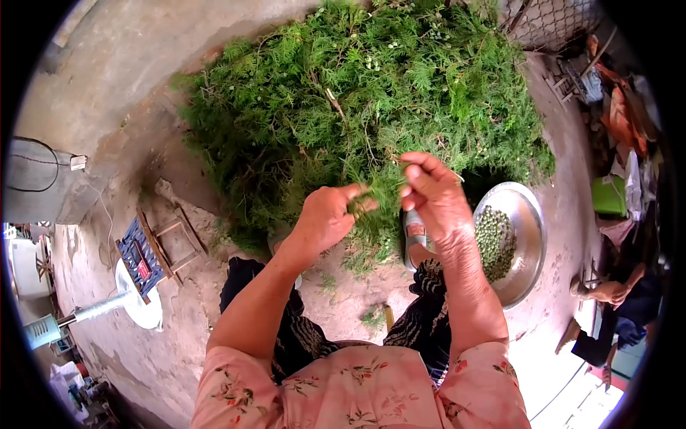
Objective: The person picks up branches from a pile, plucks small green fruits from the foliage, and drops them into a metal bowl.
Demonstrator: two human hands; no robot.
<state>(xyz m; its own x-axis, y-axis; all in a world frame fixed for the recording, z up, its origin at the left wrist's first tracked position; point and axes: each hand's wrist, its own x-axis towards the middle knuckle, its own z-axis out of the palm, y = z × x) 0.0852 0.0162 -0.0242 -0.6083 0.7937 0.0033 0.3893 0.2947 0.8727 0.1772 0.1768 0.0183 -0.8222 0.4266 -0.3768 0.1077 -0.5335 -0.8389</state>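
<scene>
In front of me lies a large heap of green cypress branches (286,107) with small round cones among the leaves. My left hand (330,218) is closed at the fingertips on a leafy cypress sprig (384,194), its fingers slightly blurred. Just across from it, my right hand (436,196) is raised with thumb and fingers pinched together; what they hold is too small to make out. Beside my right forearm stands a wide metal basin (530,247) with many small green cones (494,243) in it.
Loose sprigs (371,314) lie on the floor between my feet. A small wooden stool (182,243) and a white standing fan (43,331) are at the left. At the right edge another person's hand (611,292) shows, below piled bags and a green container (608,195).
</scene>
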